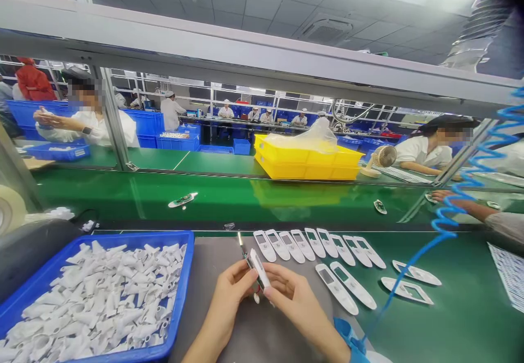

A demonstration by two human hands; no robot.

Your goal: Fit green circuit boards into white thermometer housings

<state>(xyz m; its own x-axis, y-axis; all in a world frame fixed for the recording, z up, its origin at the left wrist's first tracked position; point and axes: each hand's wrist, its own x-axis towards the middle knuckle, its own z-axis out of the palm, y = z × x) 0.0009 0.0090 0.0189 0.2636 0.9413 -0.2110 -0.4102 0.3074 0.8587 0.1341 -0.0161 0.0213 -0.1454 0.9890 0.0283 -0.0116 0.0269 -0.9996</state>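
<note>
My left hand (227, 297) and my right hand (295, 303) meet low in the middle of the view, above a grey work mat (204, 275). Between them they hold a white plastic housing (259, 269) with a slim circuit board (245, 256) alongside it, its metal tip pointing away from me. The hands hide the lower parts of both. Several matching white housings (319, 245) lie in a row on the green belt just beyond my fingers, and several more (344, 286) lie to the right of my right hand.
A blue tray (102, 243) heaped with white plastic caps sits left of my hands. A blue coiled air hose (462, 199) hangs at right, near a co-worker's hand (448, 198). Beyond a second green belt (286, 199) stand yellow crates (307, 161) and other workers.
</note>
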